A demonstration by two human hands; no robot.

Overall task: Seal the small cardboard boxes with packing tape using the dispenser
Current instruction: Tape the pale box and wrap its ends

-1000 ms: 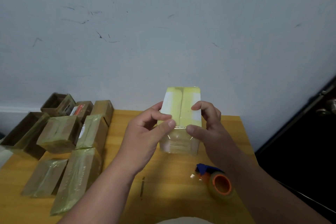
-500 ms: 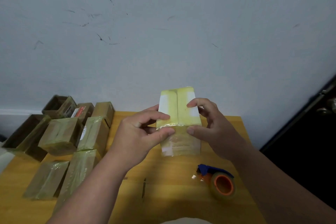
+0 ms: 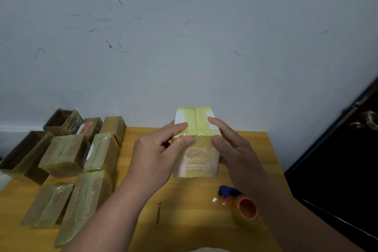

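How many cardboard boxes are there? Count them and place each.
9. One box gripped by left hand and right hand; eight on the table's left: three at the back, three mid-row, two nearest. Others may hide past the left edge.

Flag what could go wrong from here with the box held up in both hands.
The box is held above the table by thumbs and fingertips only; a loose grip in the left hand or right hand could drop it. The tape dispenser lies under the right forearm and could be knocked off the edge.
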